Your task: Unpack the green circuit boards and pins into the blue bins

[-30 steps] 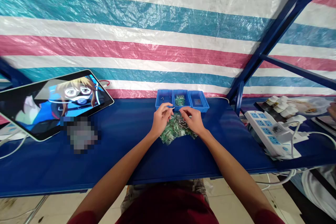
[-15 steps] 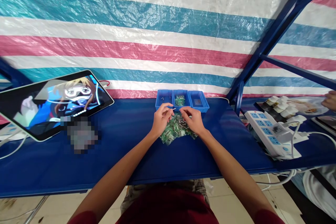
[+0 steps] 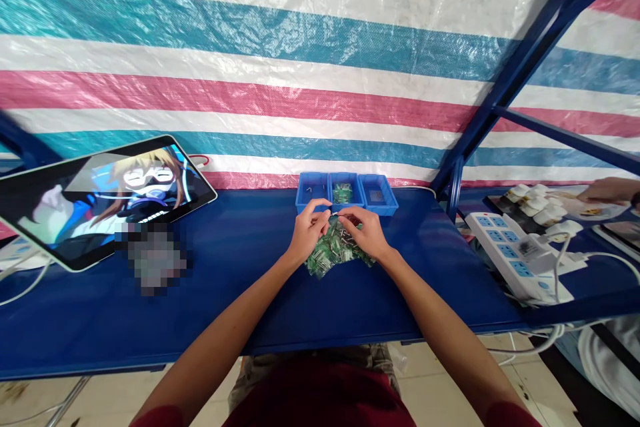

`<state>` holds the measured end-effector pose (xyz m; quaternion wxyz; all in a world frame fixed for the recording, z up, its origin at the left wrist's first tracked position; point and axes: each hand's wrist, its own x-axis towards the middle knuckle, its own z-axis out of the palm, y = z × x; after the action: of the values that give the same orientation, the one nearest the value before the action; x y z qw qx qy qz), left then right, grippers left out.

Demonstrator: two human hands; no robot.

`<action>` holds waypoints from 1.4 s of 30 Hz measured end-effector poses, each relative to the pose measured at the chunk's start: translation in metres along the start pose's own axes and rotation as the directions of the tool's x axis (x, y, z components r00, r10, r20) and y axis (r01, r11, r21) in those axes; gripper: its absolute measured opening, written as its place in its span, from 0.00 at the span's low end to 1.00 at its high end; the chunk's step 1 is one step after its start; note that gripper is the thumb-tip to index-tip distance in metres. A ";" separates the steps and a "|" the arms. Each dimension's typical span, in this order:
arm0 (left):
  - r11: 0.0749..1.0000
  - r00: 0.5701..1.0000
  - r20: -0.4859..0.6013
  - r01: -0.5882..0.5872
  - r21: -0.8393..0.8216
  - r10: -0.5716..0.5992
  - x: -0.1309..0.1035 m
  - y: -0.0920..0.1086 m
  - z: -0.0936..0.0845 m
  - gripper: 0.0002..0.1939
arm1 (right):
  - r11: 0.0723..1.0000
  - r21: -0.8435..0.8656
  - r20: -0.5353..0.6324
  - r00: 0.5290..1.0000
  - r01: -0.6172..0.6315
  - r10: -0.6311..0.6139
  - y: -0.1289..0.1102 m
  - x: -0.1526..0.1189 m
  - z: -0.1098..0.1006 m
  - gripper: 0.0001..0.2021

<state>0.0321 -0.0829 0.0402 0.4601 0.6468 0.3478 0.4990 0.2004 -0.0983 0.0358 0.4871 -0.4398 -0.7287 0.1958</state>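
My left hand point(image 3: 307, 230) and my right hand point(image 3: 367, 230) meet fingertip to fingertip over a pile of small green circuit boards point(image 3: 336, 247) with silvery metal parts. Both hands are pinched closed. Between their fingertips shows a small pale, metallic-looking piece point(image 3: 335, 213), too tiny to name; each hand's share of the hold is hard to make out. Just behind the hands stand three joined blue bins: the left bin point(image 3: 305, 199) holds a few small metal bits, the middle bin point(image 3: 354, 202) green boards, and the right bin point(image 3: 393, 201) some small parts I cannot make out.
A tablet point(image 3: 125, 193) playing a cartoon leans at the left of the blue table point(image 3: 240, 240), beside a blurred-out patch. On the right are a white power strip point(image 3: 515, 253), several white-capped bottles point(image 3: 535, 203), a blue metal frame point(image 3: 520, 67) and another person's hand point(image 3: 607, 191).
My right fingertips have moved left to meet the left ones at the small piece. The other person's hand at the right has reached further into view.
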 end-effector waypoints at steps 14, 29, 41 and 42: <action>1.000 0.999 0.041 -0.016 0.010 0.016 -0.001 -0.002 0.000 0.14 | 0.999 0.036 0.007 1.000 -0.005 0.005 -0.004 0.000 0.000 0.13; 0.999 0.996 -0.086 -0.006 -0.042 0.002 0.002 -0.005 0.001 0.14 | 0.990 0.066 -0.030 0.992 -0.124 0.126 -0.005 0.000 -0.003 0.19; 0.731 0.903 -0.220 -0.135 0.669 0.369 0.051 -0.003 -0.036 0.11 | 0.993 0.006 -0.053 0.992 -0.117 0.117 -0.005 0.001 -0.004 0.20; 0.708 0.918 -0.184 -0.132 0.694 0.352 0.053 -0.003 -0.039 0.11 | 0.994 -0.010 -0.053 0.992 -0.111 0.110 -0.005 0.001 -0.004 0.20</action>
<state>0.0081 -0.0238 0.0574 0.0679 0.7243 0.4804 0.4900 0.2016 -0.1009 0.0416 0.4916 -0.4876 -0.6914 0.2063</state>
